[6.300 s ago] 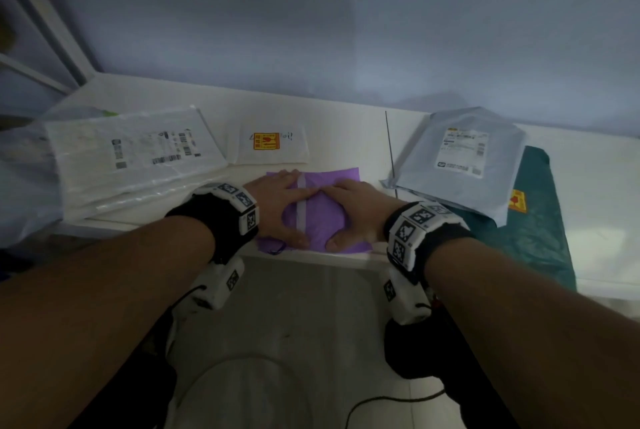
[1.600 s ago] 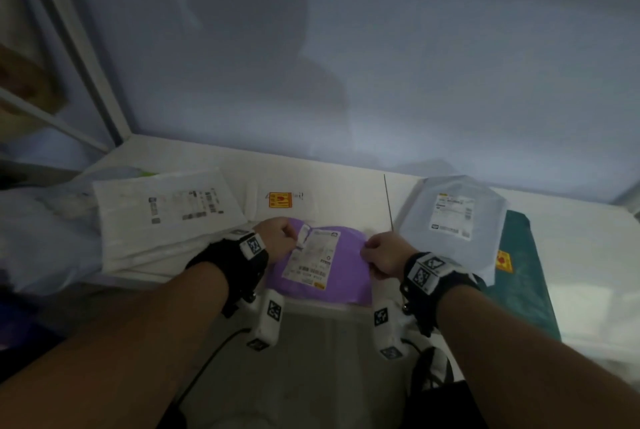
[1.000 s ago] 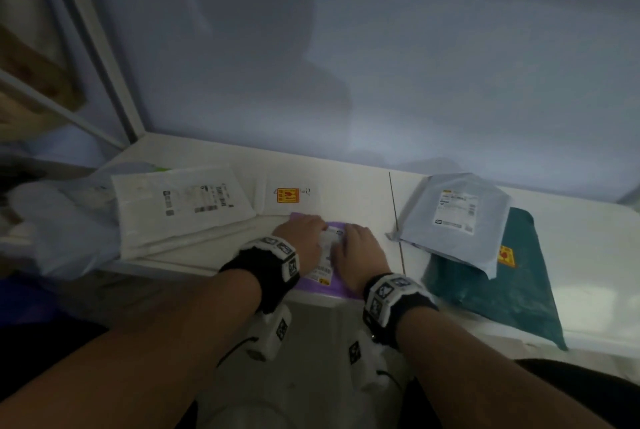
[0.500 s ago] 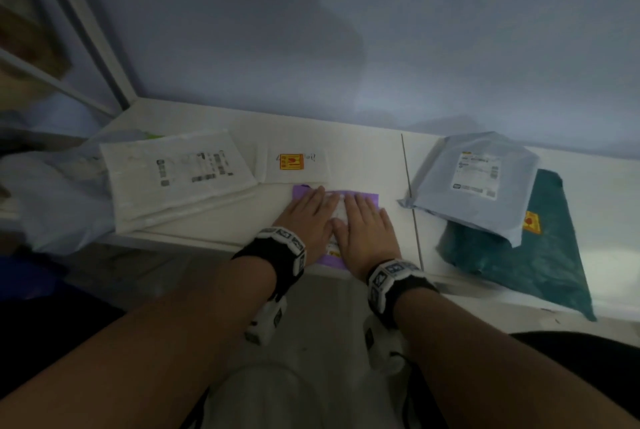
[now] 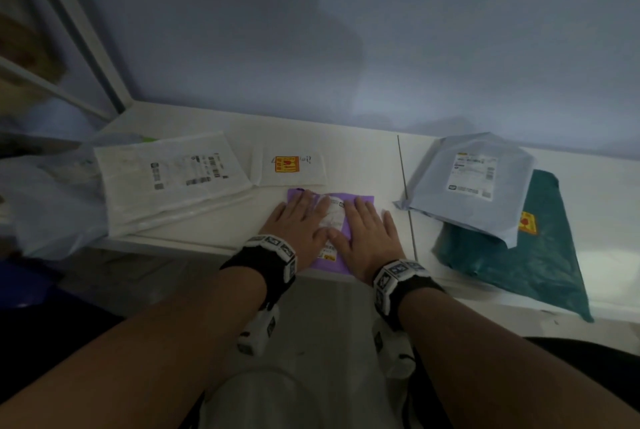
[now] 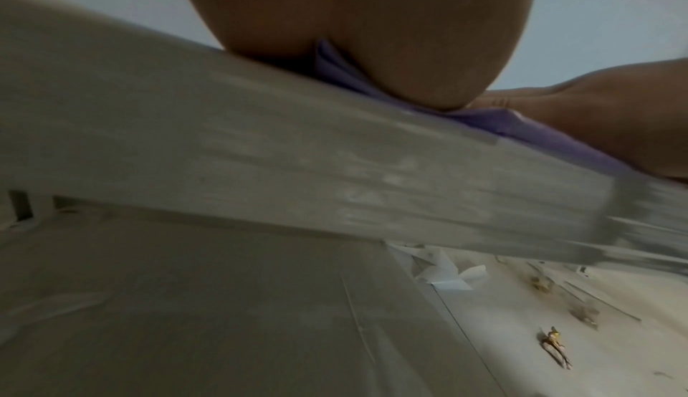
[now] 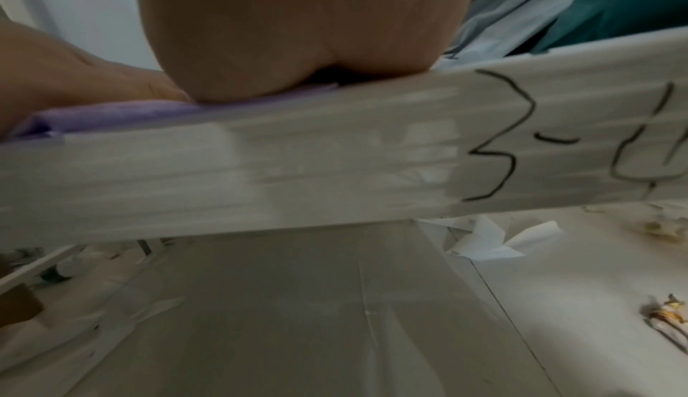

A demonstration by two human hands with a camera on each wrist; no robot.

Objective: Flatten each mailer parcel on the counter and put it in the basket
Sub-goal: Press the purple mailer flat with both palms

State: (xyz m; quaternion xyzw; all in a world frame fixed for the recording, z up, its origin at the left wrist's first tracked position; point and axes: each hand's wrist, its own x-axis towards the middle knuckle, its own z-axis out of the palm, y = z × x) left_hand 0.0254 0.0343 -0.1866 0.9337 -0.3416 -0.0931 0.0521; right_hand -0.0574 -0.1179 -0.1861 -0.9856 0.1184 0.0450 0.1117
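Left of you: a white mailer (image 5: 169,176) with barcode labels lies flat on the counter (image 5: 363,158), and a clear plastic bag (image 5: 52,200) slumps off the far left end.
Straight ahead: a small white packet (image 5: 289,169) with an orange sticker sits just behind the purple mailer (image 5: 360,198).
Right of you: a grey mailer (image 5: 474,186) overlaps a teal mailer (image 5: 512,255), both well clear of your hands.
Purple mailer: it's at the counter's front edge, its near end poking slightly over the lip, white label facing up between your hands.
Left hand (image 5: 299,231): flat on the mailer's left half, fingers straight and close together.
Right hand (image 5: 369,238): flat on the right half, fingers straight, thumb nearly touching your left hand.
Wrist views: both palm heels press on the purple plastic at the edge.
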